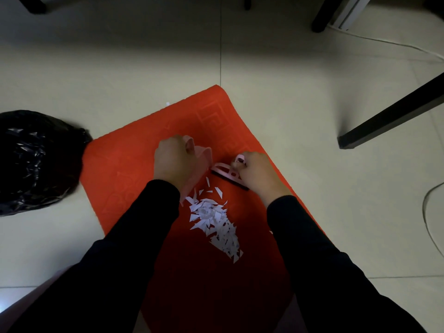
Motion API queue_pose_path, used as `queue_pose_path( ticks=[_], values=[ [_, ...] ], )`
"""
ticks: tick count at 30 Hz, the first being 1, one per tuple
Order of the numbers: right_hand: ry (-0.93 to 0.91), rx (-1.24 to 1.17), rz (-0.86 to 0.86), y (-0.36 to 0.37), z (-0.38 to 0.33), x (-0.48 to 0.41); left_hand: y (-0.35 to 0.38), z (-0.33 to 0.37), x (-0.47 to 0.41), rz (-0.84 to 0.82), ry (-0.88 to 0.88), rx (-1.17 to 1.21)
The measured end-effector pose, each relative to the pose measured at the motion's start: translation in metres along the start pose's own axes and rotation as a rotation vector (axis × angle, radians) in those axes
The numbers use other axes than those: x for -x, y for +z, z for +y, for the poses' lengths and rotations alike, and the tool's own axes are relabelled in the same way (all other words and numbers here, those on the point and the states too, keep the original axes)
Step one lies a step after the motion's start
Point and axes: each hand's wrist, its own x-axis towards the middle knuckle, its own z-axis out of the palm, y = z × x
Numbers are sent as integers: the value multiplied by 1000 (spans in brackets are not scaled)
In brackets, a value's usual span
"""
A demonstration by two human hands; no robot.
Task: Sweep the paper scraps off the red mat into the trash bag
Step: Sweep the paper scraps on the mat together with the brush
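Status: early, nothing judged bagged yet. Paper scraps (213,219) were seen heaped in one loose pile near the centre of the red mat (134,164), trailing toward 5 o'clock. A few strays were spread at the pile's 12 o'clock end, between the two tools. None could be seen in the pink dustpan (200,164). One small white bit was noted on the floor (120,68) just off the mat's far edge at 11 o'clock; too small to be called a scrap.

Left hand (171,162): dustpan held by its handle, fingers curled round it, pan tilted, lower end at the pile's 11 o'clock edge. Right hand (258,175): pink brush (225,173) gripped at its loop handle, fingers (247,162) pinched round the loop, bristles down on the mat at the pile's 1 o'clock.

Left to do, as judged: pile swept into the pan, pan carried to the trash bag (36,162), dumped. Bag was lying on the floor at 9 o'clock, just beside the mat's left corner; its mouth could not be made out.

Room: bare mat was available at the pile's 9 to 10 o'clock. The mat's right edge was near the brush, so a stroke toward 3 o'clock would likely push scraps onto the floor. Black furniture leg (389,116) at 2 o'clock and cable (430,212) at 3 o'clock were well apart from the work.
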Motion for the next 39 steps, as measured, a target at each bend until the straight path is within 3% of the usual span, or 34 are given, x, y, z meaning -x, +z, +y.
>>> queue_pose_path(
  ticks=[6,10,19,26,30,39],
  values=[
    [-57,-29,153,8,-4,-11,-2,-18,-14,164,-21,12],
    [-59,10,139,19,-15,-21,3,-25,-15,181,-56,22],
    [-96,129,-206,25,-22,-27,8,-30,-20,202,-84,82],
    [-26,188,-76,-4,-25,-30,15,-9,-15,125,-69,165],
    [-3,124,10,-10,-19,-24,41,-5,-27,62,-26,67],
    [33,88,9,-5,-8,-19,45,-4,-30,11,32,-81]
  ],
)
